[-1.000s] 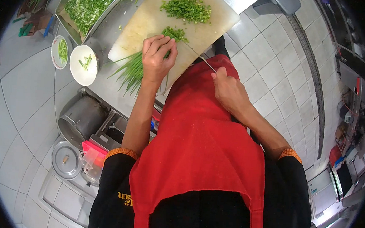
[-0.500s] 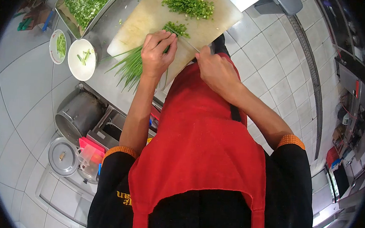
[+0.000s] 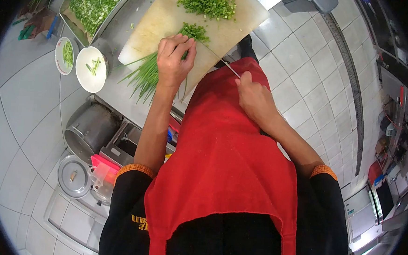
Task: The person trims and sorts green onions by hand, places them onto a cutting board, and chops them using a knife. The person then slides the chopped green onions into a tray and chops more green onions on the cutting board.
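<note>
My left hand (image 3: pixel 174 60) is closed over a bunch of long green onions (image 3: pixel 147 77) on the pale cutting board (image 3: pixel 146 35). Their leafy ends fan out past the board's lower left edge. My right hand (image 3: pixel 255 95) grips the handle of a knife (image 3: pixel 222 62); the blade points up and left, its tip by the cut end beside my left fingers. A small heap of chopped green onion (image 3: pixel 196 32) lies right at those fingertips. Farther up the board rests a larger chopped pile (image 3: pixel 208 4).
A metal tray of chopped greens (image 3: pixel 97 2) stands at the upper left. Below it are a white bowl (image 3: pixel 91 77) and a smaller bowl (image 3: pixel 64 56) with cut pieces. A large pot (image 3: pixel 89 127) and a lidded pot (image 3: pixel 74 176) sit lower left, under the counter.
My right hand moved up and left toward my left hand, then drew back down and right with the knife. My left hand stays on the green onions.
</note>
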Available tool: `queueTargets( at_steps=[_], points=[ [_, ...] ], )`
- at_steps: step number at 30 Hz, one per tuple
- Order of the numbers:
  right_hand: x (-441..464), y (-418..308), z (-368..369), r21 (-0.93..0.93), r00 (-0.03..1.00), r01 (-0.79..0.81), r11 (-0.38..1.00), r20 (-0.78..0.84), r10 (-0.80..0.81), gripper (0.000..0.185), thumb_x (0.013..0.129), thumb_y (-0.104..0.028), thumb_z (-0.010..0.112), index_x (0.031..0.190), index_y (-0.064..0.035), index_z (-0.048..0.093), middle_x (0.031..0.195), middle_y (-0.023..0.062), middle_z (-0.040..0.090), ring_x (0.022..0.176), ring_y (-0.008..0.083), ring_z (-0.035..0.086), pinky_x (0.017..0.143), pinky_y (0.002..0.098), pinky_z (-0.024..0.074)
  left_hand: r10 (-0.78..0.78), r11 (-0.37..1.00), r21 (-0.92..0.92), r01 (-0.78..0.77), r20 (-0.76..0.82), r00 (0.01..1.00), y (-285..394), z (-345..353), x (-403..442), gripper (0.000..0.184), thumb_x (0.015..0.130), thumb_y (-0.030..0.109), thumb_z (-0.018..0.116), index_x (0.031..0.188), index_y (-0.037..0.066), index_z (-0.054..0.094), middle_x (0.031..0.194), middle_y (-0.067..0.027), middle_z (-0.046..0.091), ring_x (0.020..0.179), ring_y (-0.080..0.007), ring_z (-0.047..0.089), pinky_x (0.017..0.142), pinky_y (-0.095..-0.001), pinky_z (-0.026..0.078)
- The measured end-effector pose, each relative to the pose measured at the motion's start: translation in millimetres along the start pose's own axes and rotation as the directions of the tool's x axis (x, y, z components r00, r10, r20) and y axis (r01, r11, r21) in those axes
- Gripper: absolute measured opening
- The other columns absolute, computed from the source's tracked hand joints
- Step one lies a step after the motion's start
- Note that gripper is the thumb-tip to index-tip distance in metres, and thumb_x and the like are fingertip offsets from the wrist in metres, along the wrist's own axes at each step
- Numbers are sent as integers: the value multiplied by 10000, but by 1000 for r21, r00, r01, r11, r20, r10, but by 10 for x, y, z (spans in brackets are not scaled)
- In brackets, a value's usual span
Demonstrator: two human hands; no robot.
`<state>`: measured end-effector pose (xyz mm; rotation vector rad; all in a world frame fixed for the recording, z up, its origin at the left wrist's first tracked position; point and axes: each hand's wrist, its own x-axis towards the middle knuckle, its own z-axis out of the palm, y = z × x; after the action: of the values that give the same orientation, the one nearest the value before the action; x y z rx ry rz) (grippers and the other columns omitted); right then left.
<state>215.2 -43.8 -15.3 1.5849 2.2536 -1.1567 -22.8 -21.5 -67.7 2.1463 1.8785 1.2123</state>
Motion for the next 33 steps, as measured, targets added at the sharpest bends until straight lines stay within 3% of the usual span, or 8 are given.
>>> queueTargets(
  at_steps=[4, 6, 13, 15, 16, 18, 28, 33],
  points=[
    [-22, -10, -148, 26, 1000, -4, 1000, 19, 4, 331, 1034, -301, 412, 911, 7, 419, 625, 253, 620, 605, 462, 642, 522, 566, 508, -12, 1000, 17, 12, 6, 1000, 54, -52, 30, 201, 696, -7, 802, 869, 57, 722, 916, -73, 656, 887, -274, 633, 777, -363, 530],
    [50, -80, -166, 24, 991, 87, 996, -107, -84, 335, 1035, -299, 412, 893, 5, 431, 606, 244, 613, 590, 461, 637, 517, 554, 513, -18, 999, 48, 16, 49, 999, 80, -96, 53, 206, 698, -2, 820, 871, 62, 730, 934, -72, 671, 915, -258, 645, 814, -360, 527],
    [363, -307, -228, 32, 980, 164, 986, -118, -159, 332, 1038, -280, 404, 914, 23, 457, 618, 251, 625, 609, 453, 653, 539, 550, 528, 4, 999, 52, -7, 59, 998, 73, -135, 26, 223, 714, 0, 810, 916, 73, 749, 962, -70, 668, 940, -249, 643, 819, -350, 536],
    [388, -297, -170, 33, 951, 252, 967, -191, -242, 276, 1016, -211, 474, 903, 37, 429, 518, 214, 546, 480, 420, 587, 410, 505, 456, -3, 998, 57, 1, 32, 999, 71, -124, 7, 227, 708, 2, 816, 913, 74, 750, 974, -69, 668, 922, -236, 648, 795, -339, 546],
    [387, -305, -181, 30, 952, 253, 967, -186, -243, 276, 1016, -211, 474, 903, 37, 429, 518, 214, 546, 480, 420, 587, 410, 505, 456, -9, 998, 57, 7, 30, 1000, 73, -124, 4, 227, 708, 2, 816, 913, 74, 750, 974, -69, 668, 922, -236, 648, 795, -339, 546],
    [388, -346, -237, 20, 985, 165, 986, -59, -164, 333, 1043, -273, 393, 926, 32, 457, 630, 265, 629, 618, 459, 655, 548, 548, 533, -15, 998, 60, 13, 23, 1000, 76, -131, 5, 233, 697, -4, 824, 905, 71, 750, 958, -64, 670, 896, -233, 664, 767, -333, 557],
    [438, -449, -226, -23, 993, 118, 993, -15, -118, 326, 1035, -278, 417, 931, 27, 463, 655, 255, 646, 644, 450, 670, 553, 536, 546, -58, 998, -6, 58, 12, 998, 56, -116, -10, 223, 689, -22, 825, 884, 55, 749, 912, -81, 698, 894, -250, 685, 785, -343, 574],
    [658, -523, -59, -21, 989, 117, 993, -91, -118, 317, 1028, -280, 427, 939, 21, 468, 679, 257, 653, 673, 447, 678, 575, 546, 550, -39, 999, 2, 39, 24, 999, 39, -101, -1, 227, 682, -22, 827, 882, 53, 749, 917, -86, 694, 886, -254, 680, 794, -346, 577]
  ],
)
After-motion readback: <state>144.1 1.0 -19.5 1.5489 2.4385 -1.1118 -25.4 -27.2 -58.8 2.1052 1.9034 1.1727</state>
